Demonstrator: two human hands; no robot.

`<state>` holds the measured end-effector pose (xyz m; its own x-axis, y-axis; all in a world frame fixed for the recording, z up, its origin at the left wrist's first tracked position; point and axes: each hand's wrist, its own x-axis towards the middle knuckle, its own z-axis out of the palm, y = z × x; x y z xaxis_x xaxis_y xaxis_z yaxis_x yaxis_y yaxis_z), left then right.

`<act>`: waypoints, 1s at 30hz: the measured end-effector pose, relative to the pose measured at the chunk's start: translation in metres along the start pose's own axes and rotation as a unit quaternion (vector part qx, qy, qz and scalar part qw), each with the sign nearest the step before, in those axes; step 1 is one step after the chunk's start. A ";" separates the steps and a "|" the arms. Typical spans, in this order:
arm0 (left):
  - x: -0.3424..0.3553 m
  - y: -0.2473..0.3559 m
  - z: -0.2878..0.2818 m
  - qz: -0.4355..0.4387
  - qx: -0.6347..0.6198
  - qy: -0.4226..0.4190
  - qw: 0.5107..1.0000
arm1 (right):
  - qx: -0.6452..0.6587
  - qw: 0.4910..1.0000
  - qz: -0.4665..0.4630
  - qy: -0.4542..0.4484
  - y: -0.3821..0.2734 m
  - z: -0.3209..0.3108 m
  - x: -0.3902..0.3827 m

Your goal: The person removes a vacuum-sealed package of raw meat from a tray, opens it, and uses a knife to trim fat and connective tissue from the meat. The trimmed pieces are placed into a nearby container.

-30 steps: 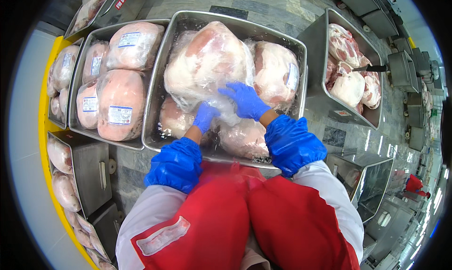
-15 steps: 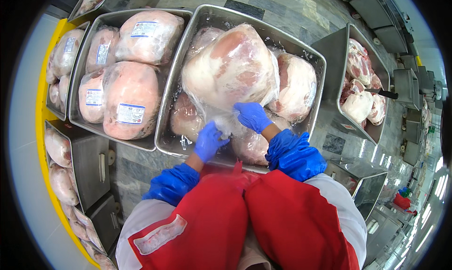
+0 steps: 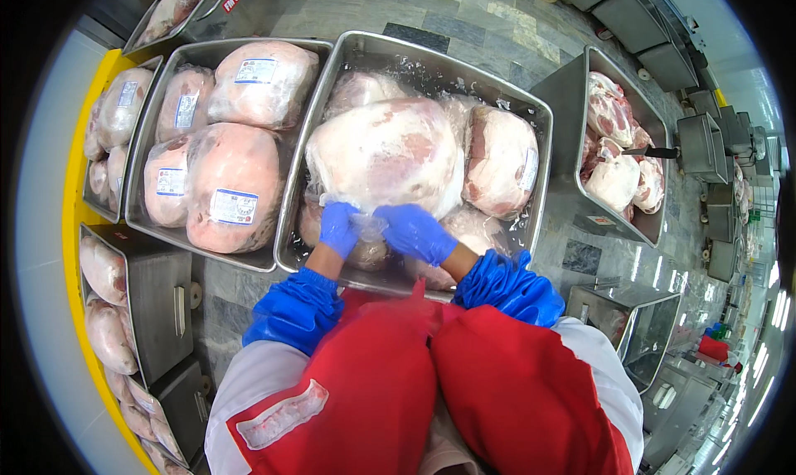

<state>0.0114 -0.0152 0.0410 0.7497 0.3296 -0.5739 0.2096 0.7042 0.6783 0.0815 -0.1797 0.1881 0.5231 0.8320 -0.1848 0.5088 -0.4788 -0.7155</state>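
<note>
A big cut of raw meat in a clear plastic bag (image 3: 385,156) lies on top of other bagged cuts in a steel bin (image 3: 531,114) straight in front of me. My left hand (image 3: 338,228), in a blue glove, pinches the loose bag end at the near side of the cut. My right hand (image 3: 414,233), also gloved in blue, grips the same bunched plastic right beside it. Blue sleeve covers and a red apron (image 3: 398,375) fill the lower picture.
A second steel bin (image 3: 153,114) to the left holds several bagged, labelled cuts. On the right another bin (image 3: 576,85) contains unwrapped meat pieces. More steel bins with meat line the yellow-edged left side (image 3: 70,251). Grey tiled floor shows between the bins.
The large bagged cut has shifted toward me in the bin. Both hands have come together at its near end and now hold the bunched plastic.
</note>
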 end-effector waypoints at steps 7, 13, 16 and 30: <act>-0.070 0.005 -0.012 -0.029 -0.125 0.063 0.990 | 0.043 0.996 -0.080 0.005 -0.032 0.026 -0.039; -0.149 0.022 0.016 0.001 -0.134 0.058 0.989 | 0.128 0.984 -0.124 -0.009 -0.012 0.036 -0.082; -0.176 0.016 0.001 -0.003 -0.071 -0.011 0.997 | -0.256 0.952 -0.145 0.085 0.022 0.029 -0.082; -0.198 0.091 0.044 0.119 -0.039 -0.098 0.987 | 0.123 0.980 -0.069 0.139 0.081 0.066 -0.053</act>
<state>-0.0906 -0.0440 0.2365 0.8807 0.3681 -0.2981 -0.0291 0.6702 0.7416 0.0495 -0.2440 0.0955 0.6440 0.7596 0.0911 0.4248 -0.2560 -0.8683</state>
